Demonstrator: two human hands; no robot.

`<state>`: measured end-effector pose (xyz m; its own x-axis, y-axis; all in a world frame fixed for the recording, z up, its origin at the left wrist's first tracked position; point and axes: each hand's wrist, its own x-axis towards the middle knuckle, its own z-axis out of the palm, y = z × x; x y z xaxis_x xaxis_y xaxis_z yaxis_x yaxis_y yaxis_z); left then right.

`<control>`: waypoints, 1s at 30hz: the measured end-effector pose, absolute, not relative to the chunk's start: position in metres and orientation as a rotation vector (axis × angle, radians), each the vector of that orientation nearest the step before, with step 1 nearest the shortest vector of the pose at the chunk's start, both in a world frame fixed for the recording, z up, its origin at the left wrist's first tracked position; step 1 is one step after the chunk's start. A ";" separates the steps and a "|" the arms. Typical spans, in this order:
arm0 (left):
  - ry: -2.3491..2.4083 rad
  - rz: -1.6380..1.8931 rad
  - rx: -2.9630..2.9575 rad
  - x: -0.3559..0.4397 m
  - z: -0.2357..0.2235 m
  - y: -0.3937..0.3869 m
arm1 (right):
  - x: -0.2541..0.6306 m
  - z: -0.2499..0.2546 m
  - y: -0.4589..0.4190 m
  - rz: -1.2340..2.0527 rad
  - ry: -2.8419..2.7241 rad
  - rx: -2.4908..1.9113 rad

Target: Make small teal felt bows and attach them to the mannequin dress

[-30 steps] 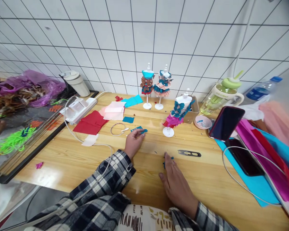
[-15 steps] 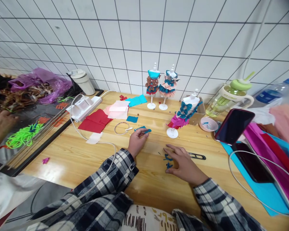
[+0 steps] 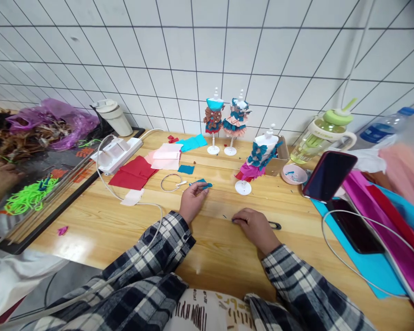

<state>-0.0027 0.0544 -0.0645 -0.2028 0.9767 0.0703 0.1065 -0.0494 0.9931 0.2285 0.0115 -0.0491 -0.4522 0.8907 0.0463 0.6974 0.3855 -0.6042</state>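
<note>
My left hand pinches a small teal crepe-paper piece between thumb and fingers, just above the table. To its right, my right hand is closed, its fingertips bunched low at the wood around small teal paper scraps, now almost wholly hidden. A black tool with a looped end sticks out from behind that hand; the rest of it is covered. Beyond the hands stands a small white dress form with teal bows and a magenta and red skirt. A flat teal paper square lies past my left hand.
Two more dressed forms stand near the tiled wall. Red paper, a wire ring and a power strip lie left. A pink bowl, phones and a bottle are right. Another person's hand shows far left.
My right hand has gone from spread fingers to closed, and the teal scraps under it are out of sight. The left hand keeps its pinch. The whole view has shifted slightly.
</note>
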 end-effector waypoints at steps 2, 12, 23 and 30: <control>1.412 1.360 1.220 -0.003 -0.065 0.054 | 0.231 -0.047 0.011 0.662 -2.349 -1.394; 1.404 1.351 1.246 -0.002 -0.062 0.056 | 0.310 0.015 0.073 0.489 -1.700 -1.638; 1.432 1.346 1.299 -0.006 -0.063 0.056 | 0.323 0.033 0.190 0.026 -1.698 -1.741; 1.441 1.337 1.304 -0.003 -0.062 0.056 | 0.336 0.015 0.164 -0.066 -1.695 -1.627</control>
